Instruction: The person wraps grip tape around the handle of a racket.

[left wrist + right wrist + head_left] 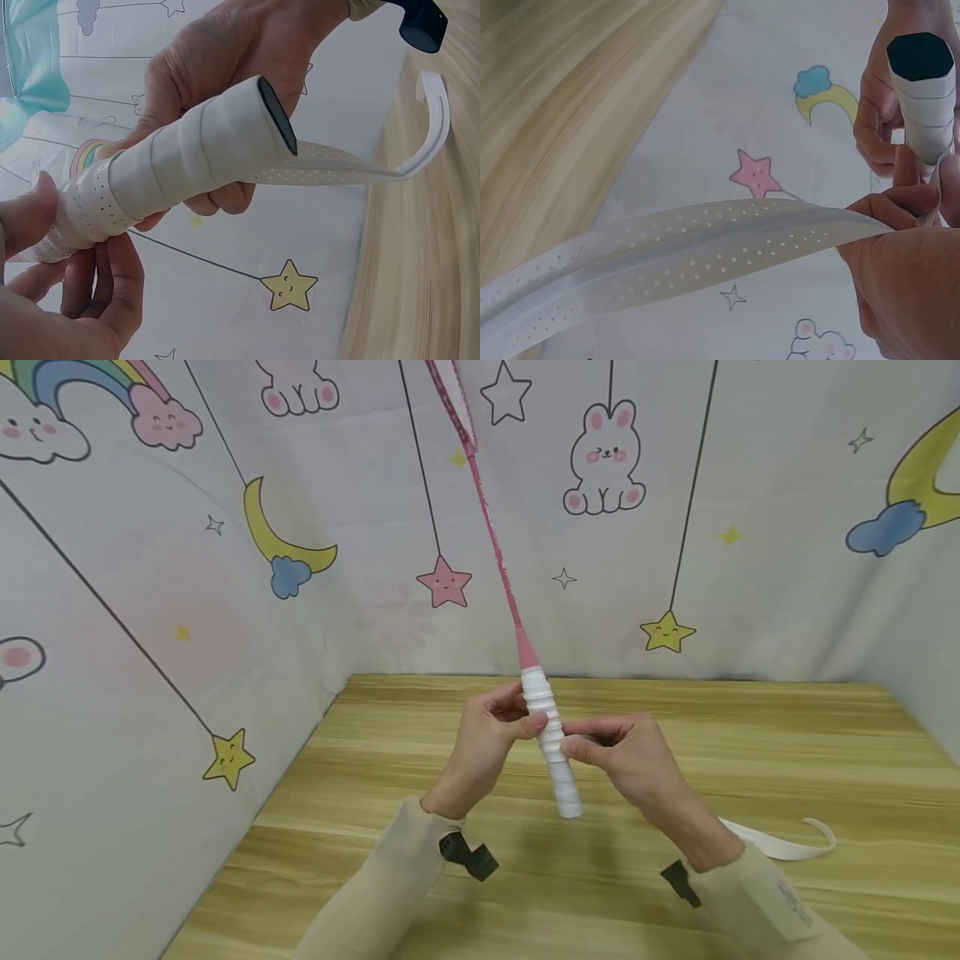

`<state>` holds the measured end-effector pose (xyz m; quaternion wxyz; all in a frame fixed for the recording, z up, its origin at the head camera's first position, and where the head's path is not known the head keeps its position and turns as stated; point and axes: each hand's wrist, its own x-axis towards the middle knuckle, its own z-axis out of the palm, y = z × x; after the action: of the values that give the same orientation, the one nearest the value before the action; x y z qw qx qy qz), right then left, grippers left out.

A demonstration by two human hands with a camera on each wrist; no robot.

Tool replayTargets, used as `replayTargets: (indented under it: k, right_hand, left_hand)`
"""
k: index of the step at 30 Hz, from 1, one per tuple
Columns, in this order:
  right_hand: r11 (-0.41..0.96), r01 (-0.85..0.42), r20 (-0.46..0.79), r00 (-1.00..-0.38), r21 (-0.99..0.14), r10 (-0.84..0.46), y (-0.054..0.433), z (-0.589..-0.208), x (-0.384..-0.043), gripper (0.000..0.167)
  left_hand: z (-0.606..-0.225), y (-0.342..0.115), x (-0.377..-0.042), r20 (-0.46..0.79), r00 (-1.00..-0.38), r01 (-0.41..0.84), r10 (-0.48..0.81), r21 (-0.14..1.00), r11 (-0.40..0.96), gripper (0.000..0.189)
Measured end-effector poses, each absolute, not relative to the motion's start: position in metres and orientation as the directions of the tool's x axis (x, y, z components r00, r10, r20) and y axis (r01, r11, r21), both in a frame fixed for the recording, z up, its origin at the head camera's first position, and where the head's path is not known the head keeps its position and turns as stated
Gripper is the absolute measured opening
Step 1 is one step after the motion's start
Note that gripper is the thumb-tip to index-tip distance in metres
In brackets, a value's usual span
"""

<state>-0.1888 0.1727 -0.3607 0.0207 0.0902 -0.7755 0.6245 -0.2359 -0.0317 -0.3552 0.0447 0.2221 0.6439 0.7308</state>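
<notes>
A pink badminton racket (497, 547) is held tilted over the table, head up, its white handle (566, 793) pointing down. Perforated white grip tape (88, 201) is wound in overlapping turns round the handle's upper part; smoother white wrapping covers the butt end. My left hand (483, 743) grips the wound part, thumb on the front. Beside it, lower on the handle, my right hand (633, 760) pinches the tape where it meets the handle. From the right fingers a loose tape strip (697, 251) with a raised middle ridge trails off, its tail curling near the table right of my wrist.
A wood-grain table (420, 893) lies below the hands. Cloth curtains (360, 527) printed with rabbits, stars and moons stand behind and at the sides. Black camera mounts (468, 856) sit on both wrists. A teal translucent thing (34, 60) shows at the left wrist view's corner.
</notes>
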Motion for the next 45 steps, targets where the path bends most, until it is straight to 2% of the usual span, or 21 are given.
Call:
replayTargets:
  k: [13,17,21,24,30,34,37,41,45]
  right_hand:
    - [0.126,-0.108,0.094,-0.989,-0.986,-0.111,0.1754,-0.3615,-0.1923,0.03]
    - [0.121,-0.096,0.08,-0.989,-0.988,-0.126,0.1766,-0.3618,-0.1933,0.032]
    - [0.114,-0.077,0.059,-0.986,-0.99,-0.156,0.1778,-0.3613,-0.1941,0.036]
    - [0.098,-0.066,0.047,-0.981,-0.993,-0.186,0.1788,-0.3614,-0.1947,0.036]
    - [0.056,-0.053,0.039,-0.974,-0.997,-0.224,0.1797,-0.361,-0.1941,0.022]
    - [0.033,-0.054,0.044,-0.969,-0.998,-0.242,0.1802,-0.3607,-0.1928,0.01]
    - [0.027,-0.061,0.052,-0.967,-0.998,-0.248,0.18,-0.3601,-0.1916,0.013]
    - [0.044,-0.085,0.073,-0.972,-0.995,-0.223,0.1783,-0.3596,-0.1902,0.01]
    - [0.077,-0.116,0.1,-0.977,-0.99,-0.19,0.1754,-0.3604,-0.1896,0.024]
  left_hand:
    - [-0.3557,-0.0319,-0.2355,0.228,-0.892,0.122,0.391,0.953,-0.278,0.041]
    - [-0.3547,-0.0316,-0.2356,0.216,-0.894,0.085,0.393,0.942,-0.324,0.043]
    - [-0.3538,-0.0322,-0.2364,0.213,-0.887,0.058,0.409,0.932,-0.358,0.053]
    - [-0.353,-0.0327,-0.2365,0.209,-0.883,0.052,0.421,0.933,-0.355,0.05]
    - [-0.3522,-0.0339,-0.2358,0.217,-0.868,0.056,0.446,0.936,-0.347,0.044]
    - [-0.351,-0.0346,-0.2341,0.237,-0.851,0.056,0.469,0.928,-0.368,0.055]
    - [-0.3496,-0.0341,-0.233,0.246,-0.838,0.054,0.487,0.926,-0.374,0.058]
    - [-0.3478,-0.0335,-0.2322,0.25,-0.828,0.059,0.501,0.929,-0.366,0.046]
    - [-0.3469,-0.0326,-0.2325,0.233,-0.838,0.077,0.493,0.946,-0.316,0.05]
